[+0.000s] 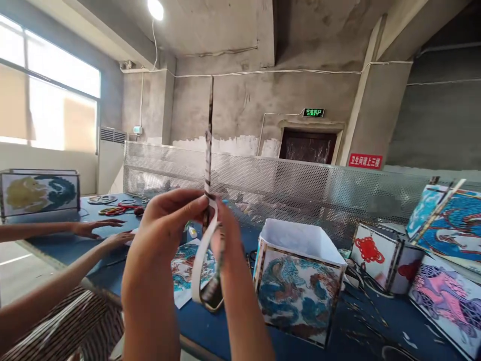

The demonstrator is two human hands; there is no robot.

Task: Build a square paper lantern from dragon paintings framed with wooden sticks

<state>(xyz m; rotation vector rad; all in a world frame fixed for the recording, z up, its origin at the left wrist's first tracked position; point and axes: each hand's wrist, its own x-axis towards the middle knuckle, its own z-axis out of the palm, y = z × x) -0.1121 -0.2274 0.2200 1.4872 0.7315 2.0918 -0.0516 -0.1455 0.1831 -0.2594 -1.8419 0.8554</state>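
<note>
An upright thin stick (210, 105), dark at its top, rises in front of me, with a patterned strip wound round its middle part. My left hand (165, 225) pinches the stick between thumb and fingers, just below the winding. Close on its right, my right hand (228, 228) is closed at the strip (197, 273) beside the stick; its fingers are partly blurred. The strip is pale on one side and dark-patterned on the other, and hangs in a loop below both hands. The stick's lower end is mostly hidden by my hands.
A square lantern-like box (296, 291) with a dragon picture stands right of my arms. More decorated boxes (370, 250) are farther right. A co-worker's hands (93, 230) rest on the blue table (210, 326) at left, near scissors (116, 210). A perforated metal screen (255, 175) runs behind.
</note>
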